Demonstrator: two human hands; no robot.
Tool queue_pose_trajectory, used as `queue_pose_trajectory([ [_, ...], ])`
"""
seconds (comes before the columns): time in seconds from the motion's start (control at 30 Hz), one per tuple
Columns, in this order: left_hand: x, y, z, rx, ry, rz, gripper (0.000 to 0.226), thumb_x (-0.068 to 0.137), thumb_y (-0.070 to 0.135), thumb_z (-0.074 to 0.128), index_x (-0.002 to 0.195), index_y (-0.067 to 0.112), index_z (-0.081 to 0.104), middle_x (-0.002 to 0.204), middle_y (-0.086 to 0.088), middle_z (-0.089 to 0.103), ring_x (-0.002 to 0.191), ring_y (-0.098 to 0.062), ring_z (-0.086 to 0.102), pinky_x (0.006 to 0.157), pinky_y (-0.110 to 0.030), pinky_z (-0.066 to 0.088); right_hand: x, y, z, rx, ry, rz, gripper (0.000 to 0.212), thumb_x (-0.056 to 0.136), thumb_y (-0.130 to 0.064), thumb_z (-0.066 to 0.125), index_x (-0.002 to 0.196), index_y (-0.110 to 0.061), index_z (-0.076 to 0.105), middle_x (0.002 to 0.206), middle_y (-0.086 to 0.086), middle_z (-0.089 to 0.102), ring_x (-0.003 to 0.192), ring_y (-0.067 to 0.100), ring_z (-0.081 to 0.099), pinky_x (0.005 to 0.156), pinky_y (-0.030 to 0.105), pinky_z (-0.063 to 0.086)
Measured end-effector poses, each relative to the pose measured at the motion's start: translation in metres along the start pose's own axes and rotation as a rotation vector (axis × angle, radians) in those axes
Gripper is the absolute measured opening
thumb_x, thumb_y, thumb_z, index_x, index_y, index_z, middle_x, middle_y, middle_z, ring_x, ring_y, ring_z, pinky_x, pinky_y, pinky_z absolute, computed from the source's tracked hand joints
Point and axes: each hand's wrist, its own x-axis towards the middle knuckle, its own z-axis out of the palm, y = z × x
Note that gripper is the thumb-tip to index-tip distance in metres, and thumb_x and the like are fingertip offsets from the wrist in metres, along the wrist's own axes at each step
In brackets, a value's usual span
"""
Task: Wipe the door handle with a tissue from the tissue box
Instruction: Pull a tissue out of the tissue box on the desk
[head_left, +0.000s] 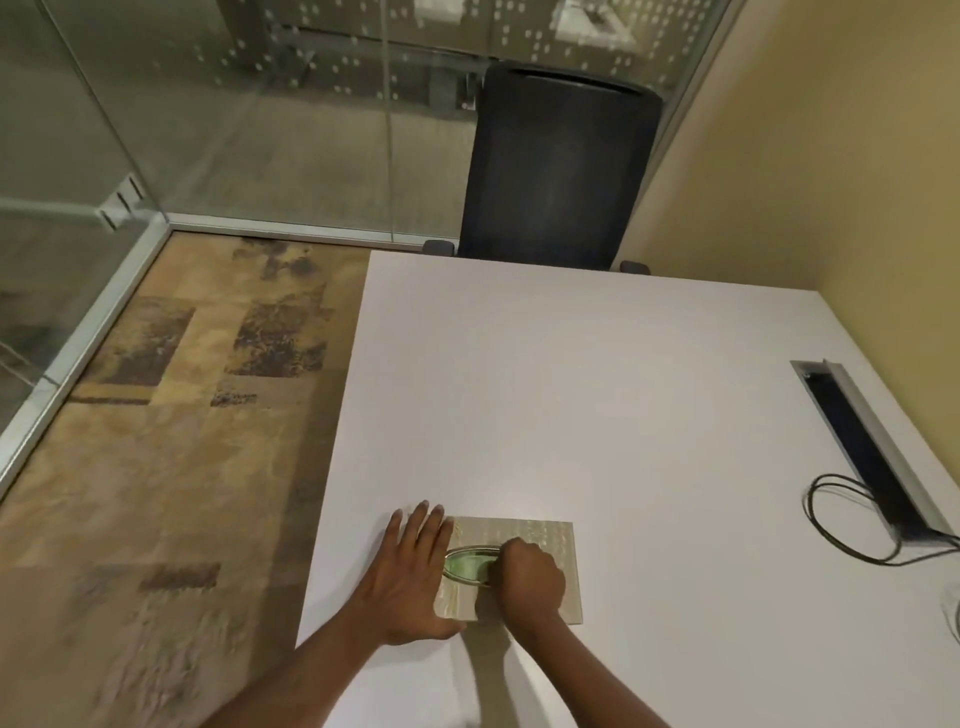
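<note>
A flat beige tissue box (540, 535) lies on the white table (597, 405) near its front left corner. Its top has an oval opening with a pale green film (467, 564). My left hand (410, 577) lies flat, fingers spread, against the box's left side. My right hand (530, 577) is curled over the right end of the oval, fingertips down in the opening. Whether they pinch a tissue is hidden by the hand. No door handle is in view.
A dark office chair (556, 166) stands at the table's far edge. A cable slot (862, 447) with a looped black cable (841, 525) sits at the table's right. Glass walls (234, 114) enclose patterned carpet (171, 415) on the left; a yellow wall is at right.
</note>
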Motion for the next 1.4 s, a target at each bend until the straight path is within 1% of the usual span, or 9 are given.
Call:
queue_pose_trajectory([
  [0.27, 0.002, -0.001, -0.003, -0.002, -0.035, 0.017, 0.118, 0.060, 0.090, 0.040, 0.141, 0.003, 0.046, 0.149, -0.021, 0.041, 0.137, -0.042, 0.037, 0.105, -0.059, 0.021, 0.007, -0.020, 0.006, -0.015, 0.050, 0.081, 0.021, 0.088, -0.012, 0.044, 0.097, -0.014, 0.063, 0.099, 0.003, 0.070, 0.092, 0.024, 0.067, 0.064, 0.029, 0.041],
  [0.7, 0.000, -0.002, -0.006, -0.004, 0.034, 0.041, 0.116, 0.061, 0.091, 0.044, 0.138, 0.004, 0.051, 0.146, -0.020, 0.046, 0.134, -0.042, 0.042, 0.103, -0.057, 0.023, 0.005, -0.014, 0.006, 0.024, 0.030, 0.112, 0.018, 0.079, -0.016, 0.050, 0.086, -0.016, 0.067, 0.090, 0.002, 0.072, 0.084, 0.024, 0.069, 0.060, 0.025, 0.039],
  [0.8, 0.001, -0.002, -0.005, -0.012, 0.028, 0.037, 0.117, 0.063, 0.091, 0.042, 0.139, 0.002, 0.049, 0.147, -0.021, 0.044, 0.136, -0.042, 0.039, 0.103, -0.057, 0.022, 0.001, -0.008, -0.004, 0.236, 0.005, 0.159, 0.008, 0.068, -0.019, 0.061, 0.065, -0.012, 0.065, 0.066, 0.004, 0.065, 0.061, 0.024, 0.058, 0.052, 0.024, 0.036],
  [0.9, 0.002, -0.002, -0.005, -0.008, 0.004, 0.013, 0.118, 0.065, 0.091, 0.037, 0.140, 0.000, 0.046, 0.148, -0.023, 0.041, 0.137, -0.043, 0.036, 0.104, -0.059, 0.021, -0.005, -0.004, -0.022, 0.571, 0.010, 0.087, 0.035, 0.062, -0.007, 0.064, 0.038, -0.015, 0.040, 0.044, 0.000, 0.028, 0.047, 0.019, 0.026, 0.047, 0.030, 0.021],
  [1.0, 0.001, -0.001, -0.003, 0.016, 0.024, 0.021, 0.118, 0.067, 0.091, 0.034, 0.141, 0.000, 0.044, 0.149, -0.023, 0.040, 0.138, -0.044, 0.034, 0.104, -0.060, 0.020, -0.022, -0.005, -0.056, 0.919, 0.007, 0.035, 0.047, 0.061, 0.006, 0.062, 0.037, -0.019, 0.031, 0.045, -0.003, 0.021, 0.049, 0.017, 0.018, 0.049, 0.028, 0.016],
  [1.13, 0.001, -0.003, -0.012, 0.064, -0.006, 0.038, 0.120, 0.065, 0.094, 0.030, 0.142, 0.003, 0.044, 0.150, -0.019, 0.041, 0.139, -0.040, 0.035, 0.106, -0.064, 0.016, -0.045, -0.011, -0.107, 1.156, -0.026, -0.183, 0.045, 0.066, -0.005, 0.066, 0.044, -0.016, 0.029, 0.048, -0.002, 0.022, 0.050, 0.018, 0.018, 0.048, 0.021, 0.022],
  [1.2, 0.001, -0.005, -0.023, -0.041, 0.013, 0.056, 0.119, 0.068, 0.094, 0.028, 0.151, 0.009, 0.025, 0.160, -0.012, 0.024, 0.148, -0.033, 0.015, 0.117, -0.061, 0.002, -0.049, -0.014, -0.120, 1.160, -0.019, -0.225, 0.036, 0.066, -0.006, 0.069, 0.041, -0.007, 0.043, 0.048, 0.001, 0.032, 0.048, 0.017, 0.027, 0.045, 0.023, 0.028],
  [1.27, 0.000, -0.007, -0.035, -0.347, 0.061, -0.024, 0.109, 0.072, 0.089, 0.035, 0.153, 0.019, 0.014, 0.162, -0.001, 0.016, 0.150, -0.024, 0.007, 0.121, -0.047, 0.004, -0.051, -0.021, -0.126, 1.198, -0.042, -0.219, 0.016, 0.069, -0.003, 0.071, 0.053, -0.002, 0.067, 0.052, 0.001, 0.058, 0.049, 0.012, 0.049, 0.048, 0.017, 0.041],
  [1.4, -0.029, -0.019, -0.076, -1.027, 0.238, -0.153, 0.065, 0.078, 0.068, 0.062, 0.135, 0.046, 0.040, 0.137, 0.018, 0.053, 0.128, -0.006, 0.048, 0.107, -0.035, 0.042, -0.050, -0.048, -0.128, 1.264, -0.191, -0.299, 0.010, 0.069, -0.014, 0.069, 0.061, -0.009, 0.070, 0.073, -0.006, 0.071, 0.070, 0.009, 0.064, 0.065, 0.025, 0.048],
])
